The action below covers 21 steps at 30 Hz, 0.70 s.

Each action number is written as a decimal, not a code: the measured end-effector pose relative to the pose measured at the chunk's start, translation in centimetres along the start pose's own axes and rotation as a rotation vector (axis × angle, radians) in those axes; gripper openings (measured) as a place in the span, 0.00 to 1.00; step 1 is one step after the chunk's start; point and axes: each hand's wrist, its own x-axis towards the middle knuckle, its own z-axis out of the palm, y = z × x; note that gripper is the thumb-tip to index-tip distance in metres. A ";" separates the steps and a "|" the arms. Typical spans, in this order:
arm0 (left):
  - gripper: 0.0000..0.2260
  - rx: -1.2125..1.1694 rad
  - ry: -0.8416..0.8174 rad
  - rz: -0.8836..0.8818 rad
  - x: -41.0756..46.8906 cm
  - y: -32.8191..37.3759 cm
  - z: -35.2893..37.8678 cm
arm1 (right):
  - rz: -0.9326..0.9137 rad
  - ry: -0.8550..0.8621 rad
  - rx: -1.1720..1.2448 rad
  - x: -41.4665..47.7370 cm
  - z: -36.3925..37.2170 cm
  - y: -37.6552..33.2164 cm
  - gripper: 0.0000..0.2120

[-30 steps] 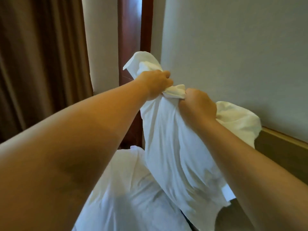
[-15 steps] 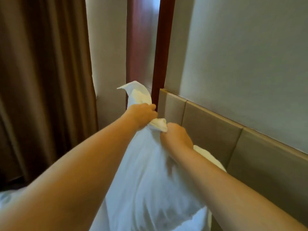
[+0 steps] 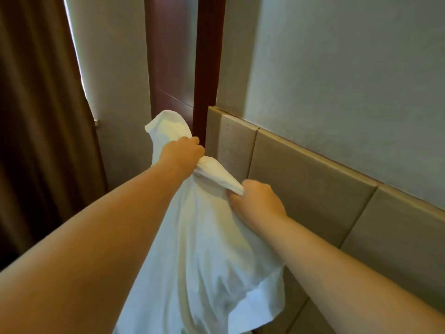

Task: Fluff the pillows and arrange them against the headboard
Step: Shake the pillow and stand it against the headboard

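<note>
A white pillow in a loose white case hangs upright in front of me, its bottom cut off by the frame's lower edge. My left hand grips the bunched top edge of the case near its upper corner. My right hand is clenched on the same edge a little lower and to the right. The fabric is pulled taut between the two fists. The padded beige headboard runs along the wall just behind and to the right of the pillow.
A dark red wooden door frame stands behind the pillow at the headboard's left end. Brown curtains hang at the left. A pale wall rises above the headboard.
The pillow and both hands have come down from high against the wall to headboard level. My hands have moved apart along the top edge, stretching the case between them.
</note>
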 end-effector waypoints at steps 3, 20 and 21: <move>0.22 -0.188 0.072 -0.084 2.1 0.6 0.9 | 0.034 -0.026 -0.085 1.0 -1.0 1.3 0.11; 0.17 -0.564 -0.063 0.058 3.9 11.2 4.8 | 0.033 0.099 -0.408 0.0 -1.3 9.3 0.14; 0.19 -0.558 -0.091 0.100 3.4 11.7 5.1 | 0.019 0.107 -0.409 -0.1 -1.1 9.4 0.11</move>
